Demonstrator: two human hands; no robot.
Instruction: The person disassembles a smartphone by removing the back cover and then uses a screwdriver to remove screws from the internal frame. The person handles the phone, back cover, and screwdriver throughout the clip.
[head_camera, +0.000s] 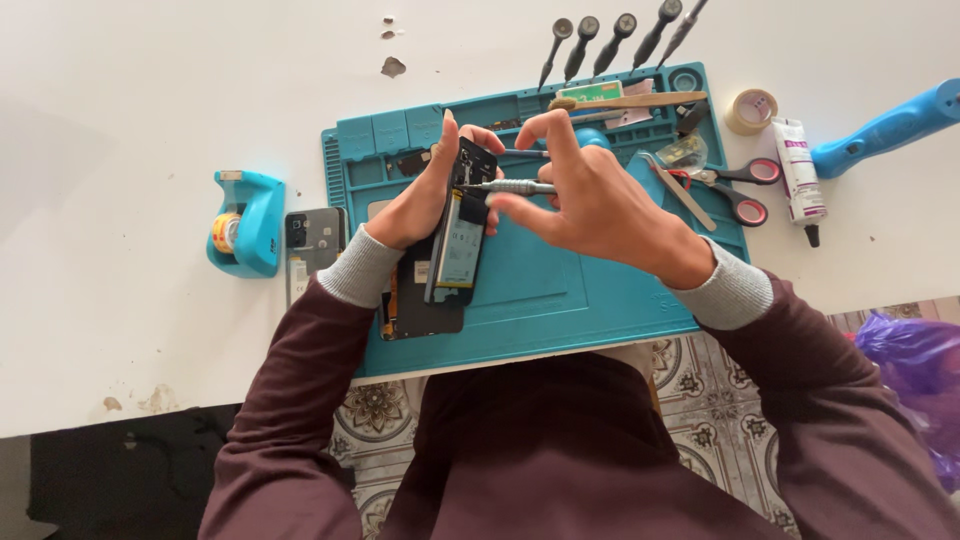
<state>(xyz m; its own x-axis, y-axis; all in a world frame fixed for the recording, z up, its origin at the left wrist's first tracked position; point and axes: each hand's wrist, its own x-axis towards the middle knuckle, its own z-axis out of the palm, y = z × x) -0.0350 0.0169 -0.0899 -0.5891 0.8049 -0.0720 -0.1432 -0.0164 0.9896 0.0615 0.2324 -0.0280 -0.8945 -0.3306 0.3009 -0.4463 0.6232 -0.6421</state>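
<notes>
Teal mat (560, 300) below: your left hand (425, 195) is clamping the phone (462, 225); your right hand (590, 200) is pinching the screwdriver (510, 187). Keep it square.

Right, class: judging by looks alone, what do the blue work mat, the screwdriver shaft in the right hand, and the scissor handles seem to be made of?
Work mat: probably silicone or rubber, with a matte teal surface and moulded compartments.
Screwdriver, held by the right hand: likely metal, with a silvery sheen and knurled grip.
Scissors: handles seem to be plastic, black with red lining, blades shiny metal.

Left hand (425, 195) tilts an opened phone (460, 235); right hand (585, 195) apparently turns a screwdriver (515, 187) into it.
</notes>
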